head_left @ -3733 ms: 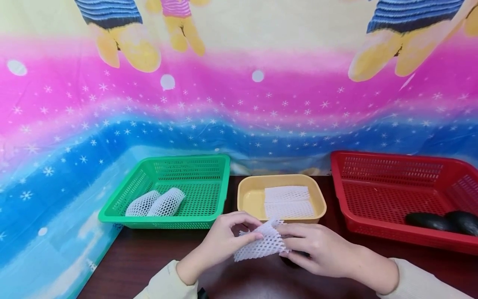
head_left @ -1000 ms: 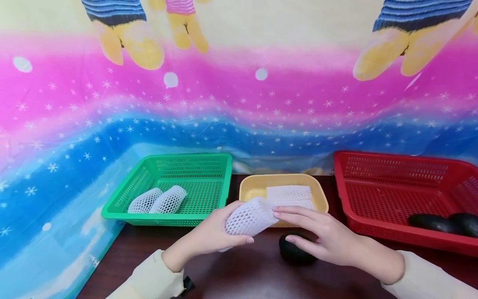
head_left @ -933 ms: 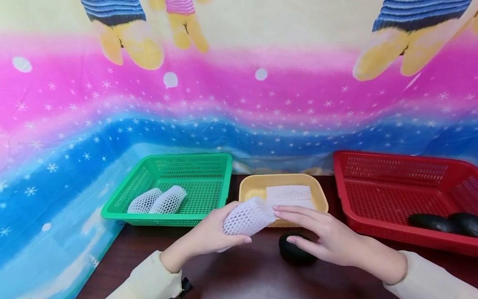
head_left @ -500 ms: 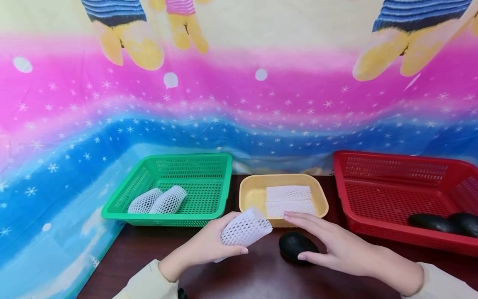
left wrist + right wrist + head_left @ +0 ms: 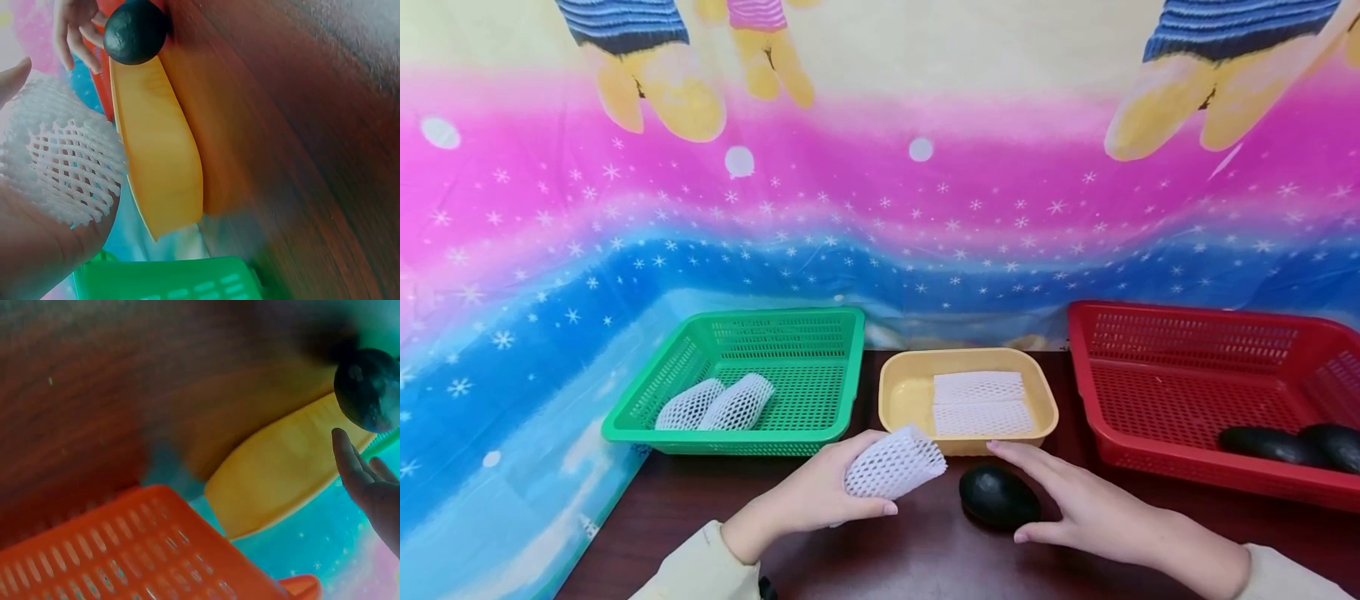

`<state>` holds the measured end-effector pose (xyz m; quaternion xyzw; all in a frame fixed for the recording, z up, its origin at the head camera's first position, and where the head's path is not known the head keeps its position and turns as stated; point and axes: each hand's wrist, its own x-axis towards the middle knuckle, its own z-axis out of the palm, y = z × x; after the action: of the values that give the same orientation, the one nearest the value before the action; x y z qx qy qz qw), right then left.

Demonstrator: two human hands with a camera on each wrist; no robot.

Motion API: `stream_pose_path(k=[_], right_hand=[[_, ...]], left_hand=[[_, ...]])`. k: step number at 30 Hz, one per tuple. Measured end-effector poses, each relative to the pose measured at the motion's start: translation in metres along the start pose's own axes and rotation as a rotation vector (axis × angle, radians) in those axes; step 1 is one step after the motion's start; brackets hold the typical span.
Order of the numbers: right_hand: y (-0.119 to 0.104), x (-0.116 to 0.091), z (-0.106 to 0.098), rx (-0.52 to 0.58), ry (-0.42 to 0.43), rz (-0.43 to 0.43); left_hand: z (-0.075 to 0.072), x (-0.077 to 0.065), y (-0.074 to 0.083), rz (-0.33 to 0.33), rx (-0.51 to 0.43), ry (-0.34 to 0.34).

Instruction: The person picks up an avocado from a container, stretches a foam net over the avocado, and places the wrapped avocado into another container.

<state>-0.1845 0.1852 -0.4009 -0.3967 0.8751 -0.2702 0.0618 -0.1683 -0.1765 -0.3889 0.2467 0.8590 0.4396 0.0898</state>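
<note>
My left hand [image 5: 823,492] holds a white foam net sleeve [image 5: 895,464] above the table, fingers behind it and thumb along its lower side. The sleeve is rounded out, with its loose end toward the right; in the left wrist view its mesh [image 5: 69,162] can be seen through. A dark, oval avocado [image 5: 998,497] lies on the table between the hands. Just right of it is my right hand [image 5: 1093,508], fingers and thumb spread around its near side without a grip. In the right wrist view the avocado [image 5: 369,387] sits beyond the fingertips.
Behind the hands stands a yellow tray [image 5: 902,408] with flat foam nets [image 5: 981,404]. The green basket [image 5: 733,446] on the left holds two netted items [image 5: 737,402]. The red basket [image 5: 1195,471] on the right holds dark avocados [image 5: 1266,445]. A patterned cloth hangs behind.
Both hands were on the flatter sleeve earlier. The right hand has let go of its end and moved right and down beside the avocado. The left hand keeps the sleeve, now slightly lower.
</note>
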Motion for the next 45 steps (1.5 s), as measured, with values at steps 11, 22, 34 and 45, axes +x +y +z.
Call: stream_pose_path(k=[11, 22, 34, 45], right_hand=[[0.011, 0.010, 0.017, -0.006, -0.012, -0.059], [0.013, 0.016, 0.021, -0.027, -0.020, -0.055], [0.011, 0.017, 0.017, 0.060, -0.083, 0.003], [0.005, 0.011, 0.015, 0.054, -0.065, -0.011]], left_hand=[[0.000, -0.001, -0.008, 0.009, 0.031, 0.005], [0.003, 0.000, -0.010, 0.015, 0.037, 0.003], [0.006, 0.000, -0.012, 0.018, 0.039, -0.003], [0.006, -0.001, -0.013, 0.021, 0.070, 0.004]])
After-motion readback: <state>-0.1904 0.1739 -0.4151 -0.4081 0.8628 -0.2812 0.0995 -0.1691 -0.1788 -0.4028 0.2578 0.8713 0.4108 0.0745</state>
